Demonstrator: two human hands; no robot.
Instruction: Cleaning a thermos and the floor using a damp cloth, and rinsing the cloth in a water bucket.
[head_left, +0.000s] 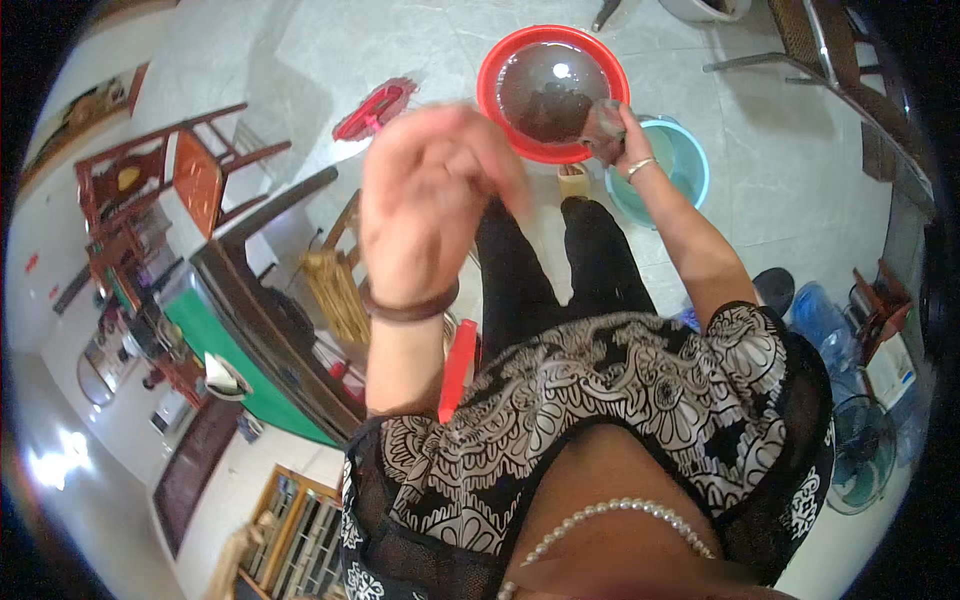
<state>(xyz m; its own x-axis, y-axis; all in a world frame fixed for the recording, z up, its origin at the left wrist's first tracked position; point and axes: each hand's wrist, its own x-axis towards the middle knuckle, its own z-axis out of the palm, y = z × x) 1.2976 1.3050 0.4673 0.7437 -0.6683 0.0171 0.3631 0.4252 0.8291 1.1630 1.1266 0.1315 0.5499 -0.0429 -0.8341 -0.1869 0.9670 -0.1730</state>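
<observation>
My right hand (634, 142) grips a wet grey-brown cloth (604, 129) at the right front rim of a red plastic basin (486, 112). Dark, murky water (551, 94) fills much of the basin and reflects a light. Partly under my right wrist stands a light blue bucket (703, 172), with what looks like pale water in it. My left hand (442, 169) is raised close to the camera and blurred, its fingers bent; nothing shows in it, but the inside of its curl is hidden. A dark bangle (411, 304) circles that wrist.
A pink-red mop head (379, 109), apparently, lies on the tiled floor (300, 45) left of the basin. Wooden chairs (199, 184) and a green-topped table (247, 375) stand at left. At right are a metal-framed chair (814, 45), blue plastic bottles (817, 315) and a fan (862, 450).
</observation>
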